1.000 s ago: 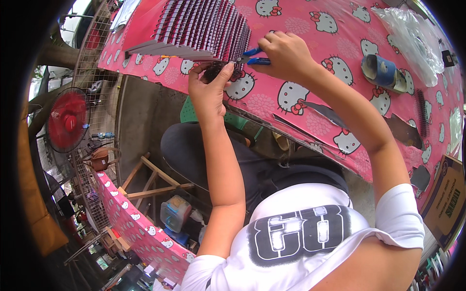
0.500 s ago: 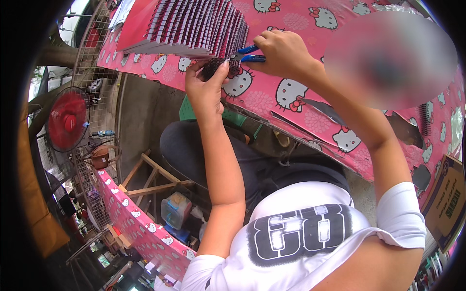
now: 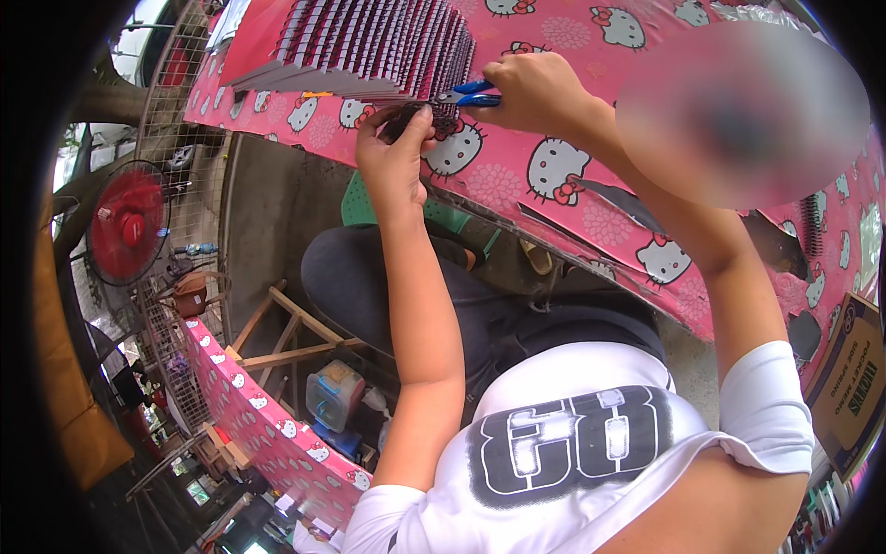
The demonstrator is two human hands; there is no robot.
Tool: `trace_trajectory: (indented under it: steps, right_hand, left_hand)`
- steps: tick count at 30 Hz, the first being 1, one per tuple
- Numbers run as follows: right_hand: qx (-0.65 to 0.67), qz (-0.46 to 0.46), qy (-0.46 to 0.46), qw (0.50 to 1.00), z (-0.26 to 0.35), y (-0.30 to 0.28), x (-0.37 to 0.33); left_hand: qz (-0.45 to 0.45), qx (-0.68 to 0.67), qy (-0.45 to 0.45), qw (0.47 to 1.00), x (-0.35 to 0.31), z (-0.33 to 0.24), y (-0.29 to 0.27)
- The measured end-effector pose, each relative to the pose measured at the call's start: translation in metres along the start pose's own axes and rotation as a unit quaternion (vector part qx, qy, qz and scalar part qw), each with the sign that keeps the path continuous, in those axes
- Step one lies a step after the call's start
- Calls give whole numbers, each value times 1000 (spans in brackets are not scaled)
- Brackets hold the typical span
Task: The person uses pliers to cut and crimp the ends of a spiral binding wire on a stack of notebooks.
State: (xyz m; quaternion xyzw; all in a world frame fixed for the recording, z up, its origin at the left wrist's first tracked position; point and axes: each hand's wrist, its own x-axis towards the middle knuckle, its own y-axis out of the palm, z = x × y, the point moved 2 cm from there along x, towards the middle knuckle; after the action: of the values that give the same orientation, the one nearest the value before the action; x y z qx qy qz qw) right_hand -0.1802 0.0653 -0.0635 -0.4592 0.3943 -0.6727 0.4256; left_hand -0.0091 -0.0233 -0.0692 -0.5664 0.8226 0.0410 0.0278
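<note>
Pliers with blue handles [image 3: 479, 100] are in my right hand [image 3: 538, 90], its fingers wrapped round them. Their jaws point left, against the near right corner of a row of spiral-bound notebooks [image 3: 369, 51]. My left hand [image 3: 393, 159] pinches a dark bundle [image 3: 399, 124], which looks like black wire coils, just below that corner. The bundle's far end lies close to the plier jaws; whether they touch cannot be made out. The notebooks stand packed side by side, with pink-red covers and dark coils along their upper edges.
The table's pink patterned cover [image 3: 494, 185] is torn along the near edge. A loose black coil [image 3: 812, 226] lies at the right, above a brown carton [image 3: 844, 388]. Left of me are a red fan [image 3: 129, 224], a wire grid and a plastic box [image 3: 334, 395]. A blurred patch hides the upper right.
The pliers' handles have come closer together and sit slightly higher. My left hand has moved up a little with the dark bundle, nearer to the notebooks' corner.
</note>
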Motion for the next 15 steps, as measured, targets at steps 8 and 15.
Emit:
trace_trajectory:
  steps: [8, 15]
  right_hand:
    - [-46, -223, -79, 971, -18, 5, -15]
    - [18, 88, 64, 994, 0, 9, -8]
  left_hand:
    - [11, -11, -35, 999, -1, -2, 3]
    - [8, -18, -40, 999, 5, 9, -6]
